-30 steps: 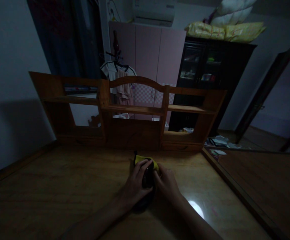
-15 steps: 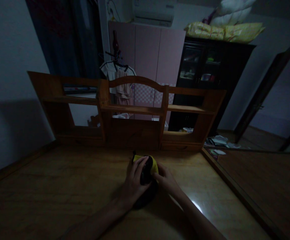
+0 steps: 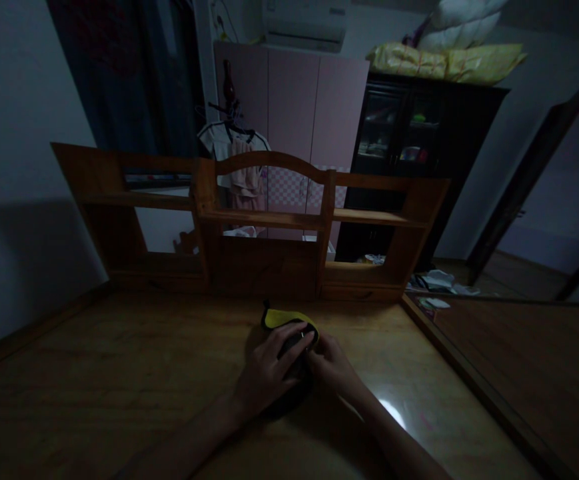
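Note:
In front of me on the desk is a soft-looking black case with a yellow inside (image 3: 289,316), its raised flap facing me and a small dark tab at its upper left corner. My left hand (image 3: 274,360) curls over a dark, rounded, glossy object (image 3: 292,343) at the mouth of the case; the fingers and the dim light hide most of it. With bent fingers, my right hand (image 3: 332,363) pinches the case's right edge. Both hands are close together. The lower black part of the case (image 3: 289,400) rests below my left palm.
The wooden desk top (image 3: 144,353) is bordered at the back by a wooden shelf unit (image 3: 264,217) with small drawers. A wall (image 3: 14,253) stands on the left. A raised wooden edge (image 3: 469,380) runs along the right. Wardrobes (image 3: 292,107) stand beyond.
My left hand has moved slightly down and right, its fingers now further across the dark object. More of the yellow flap shows above it. My right hand stays at the case's edge.

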Demonstrator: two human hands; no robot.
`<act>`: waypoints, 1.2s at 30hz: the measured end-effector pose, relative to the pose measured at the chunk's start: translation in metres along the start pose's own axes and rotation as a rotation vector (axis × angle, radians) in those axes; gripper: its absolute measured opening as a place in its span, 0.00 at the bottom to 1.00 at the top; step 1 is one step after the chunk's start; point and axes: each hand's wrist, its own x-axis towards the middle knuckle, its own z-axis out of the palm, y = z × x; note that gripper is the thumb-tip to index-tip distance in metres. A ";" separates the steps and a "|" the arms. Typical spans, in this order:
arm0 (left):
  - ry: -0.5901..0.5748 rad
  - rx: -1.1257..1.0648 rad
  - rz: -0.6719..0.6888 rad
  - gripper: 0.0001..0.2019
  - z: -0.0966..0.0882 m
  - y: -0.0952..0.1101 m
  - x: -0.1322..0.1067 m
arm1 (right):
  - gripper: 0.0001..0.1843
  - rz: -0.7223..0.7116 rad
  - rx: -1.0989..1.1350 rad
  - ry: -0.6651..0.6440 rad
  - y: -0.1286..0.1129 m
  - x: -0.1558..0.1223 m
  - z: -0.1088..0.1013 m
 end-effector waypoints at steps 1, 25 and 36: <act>0.000 0.028 0.033 0.36 0.000 -0.001 0.000 | 0.14 -0.005 -0.051 0.018 0.000 -0.001 0.000; -0.093 -0.201 -0.128 0.36 -0.004 0.006 0.008 | 0.13 -0.089 -0.426 0.193 -0.012 -0.005 -0.007; -0.021 -0.170 -0.213 0.38 0.013 -0.004 0.003 | 0.12 -0.123 -0.537 0.175 -0.009 -0.006 -0.006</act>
